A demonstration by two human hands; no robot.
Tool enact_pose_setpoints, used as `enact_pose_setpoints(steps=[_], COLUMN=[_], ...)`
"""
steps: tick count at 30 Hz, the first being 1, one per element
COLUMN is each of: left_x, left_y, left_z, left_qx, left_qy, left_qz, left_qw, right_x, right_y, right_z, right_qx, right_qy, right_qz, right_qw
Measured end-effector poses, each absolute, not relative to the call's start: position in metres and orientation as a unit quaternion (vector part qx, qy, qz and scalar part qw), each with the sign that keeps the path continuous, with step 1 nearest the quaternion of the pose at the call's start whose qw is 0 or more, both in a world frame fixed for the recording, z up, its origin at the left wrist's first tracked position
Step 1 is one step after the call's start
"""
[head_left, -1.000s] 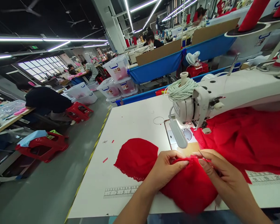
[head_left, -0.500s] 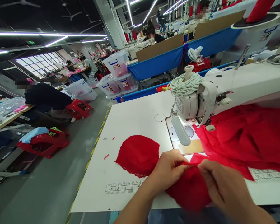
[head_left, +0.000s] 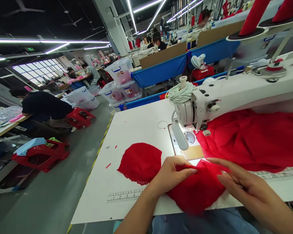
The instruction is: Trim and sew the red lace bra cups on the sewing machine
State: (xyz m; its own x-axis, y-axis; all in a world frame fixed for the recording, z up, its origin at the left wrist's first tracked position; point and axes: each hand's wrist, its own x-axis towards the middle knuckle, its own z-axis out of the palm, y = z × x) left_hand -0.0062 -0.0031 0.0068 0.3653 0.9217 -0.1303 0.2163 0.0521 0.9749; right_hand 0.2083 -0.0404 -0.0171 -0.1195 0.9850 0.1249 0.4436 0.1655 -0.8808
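Note:
My left hand (head_left: 169,174) pinches the upper edge of a red fabric piece (head_left: 197,195) between thumb and fingers. The piece hangs toward the table's front edge. At its right side my right hand (head_left: 254,191) has its index finger stretched out and thumb apart, with nothing visibly gripped. A second red fabric piece (head_left: 141,162) with a scalloped lace edge lies flat to the left. Behind my hands stands a white sewing machine (head_left: 234,94), its lamp lit over the needle plate. A large heap of red fabric (head_left: 254,139) lies under the machine's arm.
A ruler scale (head_left: 125,195) runs along the front of the white table (head_left: 95,201). Red thread cones (head_left: 254,18) stand at upper right. Red stools (head_left: 42,152) and stacked clear bins (head_left: 120,71) are beyond the table, with several people seated at other stations.
My right hand has let go of the fabric's edge and moved right, its fingers opening. My left hand keeps its pinch. The camera view has shifted slightly to the right.

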Motion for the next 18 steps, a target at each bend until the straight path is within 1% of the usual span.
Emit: enact_pose_setpoints(steps=[2, 4, 6, 10, 13, 16, 18], left_x=[-0.006, -0.006, -0.007, -0.009, -0.008, -0.007, -0.007], left_y=[-0.006, -0.008, -0.010, -0.008, -0.006, -0.006, -0.007], left_z=[0.005, 0.002, -0.002, -0.004, -0.004, -0.004, -0.003], left_qx=[0.621, 0.619, 0.617, 0.626, 0.623, 0.629, 0.631], left_qy=[0.453, 0.466, 0.486, 0.494, 0.488, 0.482, 0.482], left_qz=[0.336, 0.355, 0.356, 0.344, 0.355, 0.351, 0.347], left_qw=[0.544, 0.523, 0.506, 0.495, 0.497, 0.499, 0.499], right_x=[0.190, 0.178, 0.172, 0.180, 0.189, 0.186, 0.180], right_y=[-0.025, -0.015, -0.013, -0.024, -0.028, -0.023, -0.017], right_z=[-0.014, -0.012, -0.009, 0.003, 0.009, 0.001, -0.010], right_qx=[-0.499, -0.478, -0.483, -0.537, -0.538, -0.521, -0.495], right_qy=[-0.694, -0.720, -0.714, -0.626, -0.616, -0.635, -0.675], right_qz=[0.396, 0.392, 0.375, 0.360, 0.350, 0.367, 0.386], right_qw=[0.335, 0.316, 0.341, 0.436, 0.457, 0.437, 0.388])
